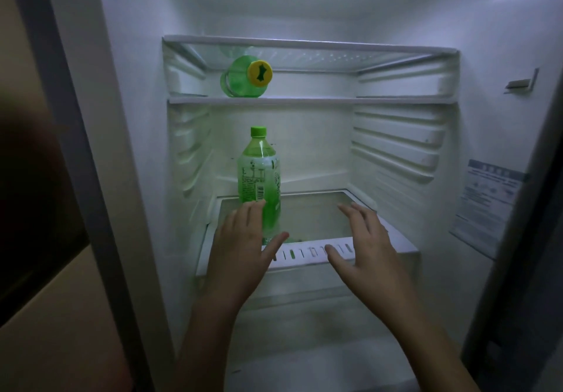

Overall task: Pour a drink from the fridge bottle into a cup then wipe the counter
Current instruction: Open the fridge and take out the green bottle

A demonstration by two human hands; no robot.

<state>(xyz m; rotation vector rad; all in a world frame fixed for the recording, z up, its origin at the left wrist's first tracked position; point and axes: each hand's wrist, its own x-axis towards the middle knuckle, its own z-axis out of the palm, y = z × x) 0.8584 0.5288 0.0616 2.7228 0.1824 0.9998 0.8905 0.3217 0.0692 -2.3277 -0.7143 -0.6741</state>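
Observation:
A green plastic bottle (259, 175) with a green cap stands upright on the lower glass shelf (323, 209) of the open fridge, left of centre. My left hand (243, 245) is stretched out in front of the bottle's base, fingers straight and thumb spread, covering its lower left part; I cannot tell if it touches the bottle. My right hand (362, 245) hovers open over the shelf's front edge, well to the right of the bottle, holding nothing.
A second green bottle (242, 78) with a yellow cap lies on its side on the upper shelf (304, 100), cap toward me. White ribbed fridge walls enclose both sides. A sticker (484, 205) is on the right wall. A dark panel lies at far left.

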